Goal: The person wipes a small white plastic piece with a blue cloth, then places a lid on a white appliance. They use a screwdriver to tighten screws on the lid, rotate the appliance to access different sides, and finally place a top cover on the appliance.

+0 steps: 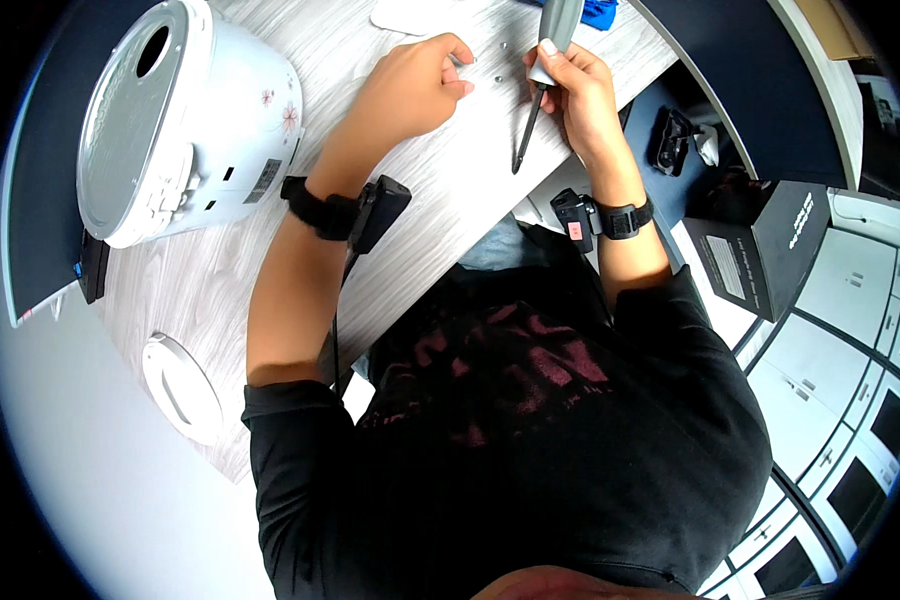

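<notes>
My right hand point(582, 95) grips a screwdriver point(560, 28) with a grey handle, its dark shaft point(528, 132) slanting down over the table's near edge. To its left, my left hand point(415, 88) rests low over the table with fingers curled and a gap between thumb and index finger. Beside those fingertips lie small metal screws point(498, 79). Farther left, a white appliance with a pink flower print, resembling a rice cooker point(235, 130), lies on its side. Its grey round face with a dark oval hole is turned leftward.
A white oval ring-shaped part point(182, 388) lies at the table's left end. At the far edge are a white flat piece point(415, 14) and a blue cloth point(598, 13). A black box point(760, 250) stands at right, before white cabinets point(820, 370). Dark devices point(378, 212) are strapped to both wrists.
</notes>
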`<state>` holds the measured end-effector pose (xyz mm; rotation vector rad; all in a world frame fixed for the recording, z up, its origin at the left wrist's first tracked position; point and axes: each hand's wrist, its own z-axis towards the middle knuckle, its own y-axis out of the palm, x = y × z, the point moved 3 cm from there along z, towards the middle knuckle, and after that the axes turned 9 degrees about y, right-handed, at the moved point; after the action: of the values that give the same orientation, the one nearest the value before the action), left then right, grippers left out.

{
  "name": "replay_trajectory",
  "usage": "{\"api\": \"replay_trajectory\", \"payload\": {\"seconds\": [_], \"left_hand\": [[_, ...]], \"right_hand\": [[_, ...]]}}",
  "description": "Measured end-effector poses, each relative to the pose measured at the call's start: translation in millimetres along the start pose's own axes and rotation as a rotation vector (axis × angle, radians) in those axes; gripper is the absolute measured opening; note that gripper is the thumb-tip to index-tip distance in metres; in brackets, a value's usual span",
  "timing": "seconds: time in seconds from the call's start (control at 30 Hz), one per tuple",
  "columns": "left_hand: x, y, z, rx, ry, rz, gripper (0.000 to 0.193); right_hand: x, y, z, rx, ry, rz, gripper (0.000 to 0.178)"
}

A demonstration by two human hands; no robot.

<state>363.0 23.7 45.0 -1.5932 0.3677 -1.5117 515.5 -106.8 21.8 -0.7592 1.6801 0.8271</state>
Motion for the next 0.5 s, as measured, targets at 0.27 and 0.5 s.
{"api": "replay_trajectory", "payload": {"seconds": [0.27,0.5], "left_hand": [[-13,17,20,0.096,-0.004,0.128,0.018],[-12,20,24,0.139,-0.032,0.170,0.010]], "right_hand": [[2,-3,2,-0.038,0.006,0.001,0.032],[2,-5,2,-0.014,0.002,0.008,0.033]]}}
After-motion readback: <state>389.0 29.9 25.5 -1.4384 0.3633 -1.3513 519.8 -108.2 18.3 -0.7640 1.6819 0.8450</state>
